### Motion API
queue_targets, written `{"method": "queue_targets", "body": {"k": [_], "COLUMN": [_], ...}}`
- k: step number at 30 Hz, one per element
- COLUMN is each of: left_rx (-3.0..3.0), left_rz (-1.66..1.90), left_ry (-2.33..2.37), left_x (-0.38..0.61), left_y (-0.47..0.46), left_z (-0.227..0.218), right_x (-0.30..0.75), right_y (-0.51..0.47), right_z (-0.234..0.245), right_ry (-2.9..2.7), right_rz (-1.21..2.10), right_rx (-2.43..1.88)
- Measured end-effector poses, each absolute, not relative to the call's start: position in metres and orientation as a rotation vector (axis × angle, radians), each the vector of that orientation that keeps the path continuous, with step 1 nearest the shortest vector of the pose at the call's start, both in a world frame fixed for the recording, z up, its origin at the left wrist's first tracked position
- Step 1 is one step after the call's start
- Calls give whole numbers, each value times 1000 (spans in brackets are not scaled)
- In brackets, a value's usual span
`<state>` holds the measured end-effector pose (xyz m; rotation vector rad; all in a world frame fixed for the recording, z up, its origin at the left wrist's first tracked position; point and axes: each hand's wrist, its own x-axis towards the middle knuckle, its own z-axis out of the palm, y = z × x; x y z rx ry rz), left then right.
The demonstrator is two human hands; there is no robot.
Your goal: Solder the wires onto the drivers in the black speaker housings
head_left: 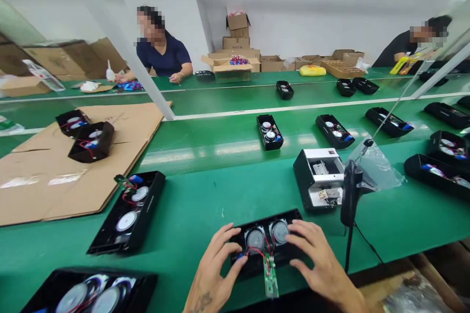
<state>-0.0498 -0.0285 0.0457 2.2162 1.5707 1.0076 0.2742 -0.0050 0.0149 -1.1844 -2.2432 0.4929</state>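
A black speaker housing [270, 225] with two round silver drivers lies on the green belt in front of me. Red wires run from it to a small green circuit board [270, 281] hanging off its near edge. My left hand [216, 266] rests on the housing's left end, fingers curved and spread over it. My right hand [317, 259] lies on the right end, fingers spread, fingertips touching the rim beside the right driver. Both hands steady the housing.
Another open housing [128, 212] lies to the left, one more [91, 293] at the near left corner. A white-and-black screw feeder box [319, 176] and a hanging electric screwdriver [350, 195] stand right of centre. Cardboard sheet [73, 166] lies left. Several housings ride the belt; two people sit across.
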Motion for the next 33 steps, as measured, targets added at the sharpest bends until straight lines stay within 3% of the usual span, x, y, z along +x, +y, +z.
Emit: {"method": "queue_targets", "body": {"k": [6, 9, 14, 18, 24, 33], "left_rx": [2357, 2387, 2378, 2407, 2419, 2483], "left_rz": [865, 866, 794, 626, 510, 587], "left_ry": [1395, 1341, 1411, 1403, 1388, 1411], "left_x": [-44, -43, -38, -37, -32, -24], "left_y": [-21, -17, -19, -24, -24, -25], "left_z": [26, 19, 25, 39, 32, 5], "right_x": [225, 209, 203, 216, 221, 204], "right_y": [-8, 8, 28, 28, 17, 27], "right_z": [21, 27, 42, 59, 56, 66], "right_ry": [-2245, -2070, -1830, -2247, -2607, -2896], "right_rz": [296, 471, 852, 807, 550, 767], "right_rx": [-903, -791, -997, -742, -873, -1013]}}
